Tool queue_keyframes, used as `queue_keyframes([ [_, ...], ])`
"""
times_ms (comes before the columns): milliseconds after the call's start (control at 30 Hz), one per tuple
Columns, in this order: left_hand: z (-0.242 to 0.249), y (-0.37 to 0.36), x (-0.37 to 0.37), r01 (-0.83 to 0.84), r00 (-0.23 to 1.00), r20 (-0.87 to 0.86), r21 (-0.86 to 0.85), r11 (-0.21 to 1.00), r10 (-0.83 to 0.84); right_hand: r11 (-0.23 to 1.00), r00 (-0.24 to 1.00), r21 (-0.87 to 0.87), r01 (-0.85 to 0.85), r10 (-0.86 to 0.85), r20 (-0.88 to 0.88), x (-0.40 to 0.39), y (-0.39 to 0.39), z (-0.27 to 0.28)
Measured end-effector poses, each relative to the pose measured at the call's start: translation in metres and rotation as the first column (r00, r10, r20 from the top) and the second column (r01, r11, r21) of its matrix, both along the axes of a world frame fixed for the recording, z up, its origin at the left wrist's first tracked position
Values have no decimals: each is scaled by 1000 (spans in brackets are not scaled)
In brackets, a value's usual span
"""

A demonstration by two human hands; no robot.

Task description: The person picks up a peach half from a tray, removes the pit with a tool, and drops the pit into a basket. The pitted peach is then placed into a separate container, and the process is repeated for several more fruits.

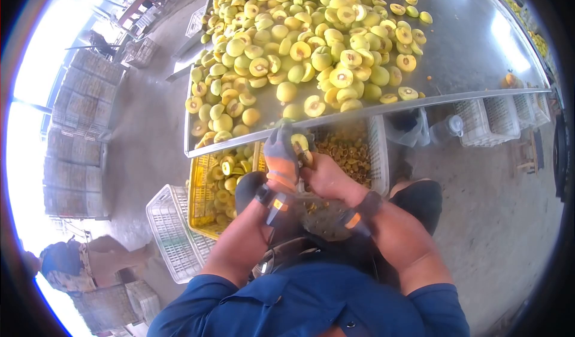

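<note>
My left hand (280,158), in a grey and orange glove, is closed around a peach half (299,142) just below the table's front rim. Its cut yellow face shows, with a brown hollow at the lower end. My bare right hand (328,176) meets it from the right, its fingers closed close against the fruit; I cannot tell what they grip. Beneath both hands stands a pale crate (380,151) holding many brown peach stones (347,154). To the left, a yellow crate (197,196) contains peach halves (229,184).
A metal table (461,49) bears a big heap of cut yellow-green peaches (299,51). An empty white crate (171,235) lies left of the yellow one. White crates (491,121) and a plastic jug (446,128) are under the table's right side. Another person (90,262) is at lower left, near stacked crates (78,157).
</note>
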State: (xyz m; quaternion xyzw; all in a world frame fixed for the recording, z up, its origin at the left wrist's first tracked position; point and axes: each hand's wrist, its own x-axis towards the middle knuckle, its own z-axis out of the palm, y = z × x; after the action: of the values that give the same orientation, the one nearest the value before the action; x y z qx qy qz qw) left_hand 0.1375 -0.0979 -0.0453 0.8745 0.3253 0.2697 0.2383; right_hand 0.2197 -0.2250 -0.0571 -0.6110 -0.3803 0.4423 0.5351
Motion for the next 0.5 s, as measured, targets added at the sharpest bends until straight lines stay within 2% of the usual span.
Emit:
queue_keyframes([
  [100,-30,12,-1,10,1000,4,154,988,-11,992,958,-97,-82,52,-283,9,-4,19],
  [200,-6,3,1,86,994,63,-32,996,-84,982,862,-136,-134,47,-504,6,-9,12],
  [300,-31,16,-8,271,956,115,-4,963,-268,971,743,-118,-208,78,-665,3,-13,13],
  [367,-41,16,-9,299,945,221,-282,911,-242,962,649,-88,-256,104,-753,2,-19,22],
  [433,-38,17,-8,318,937,217,-203,926,-274,950,646,-99,-296,123,-753,7,-24,26],
  [467,-31,17,-7,316,937,152,18,948,-315,942,646,-103,-319,137,-751,10,-26,27],
  [500,-25,18,-8,312,938,75,236,920,-337,947,643,-95,-308,134,-754,11,-29,25],
])
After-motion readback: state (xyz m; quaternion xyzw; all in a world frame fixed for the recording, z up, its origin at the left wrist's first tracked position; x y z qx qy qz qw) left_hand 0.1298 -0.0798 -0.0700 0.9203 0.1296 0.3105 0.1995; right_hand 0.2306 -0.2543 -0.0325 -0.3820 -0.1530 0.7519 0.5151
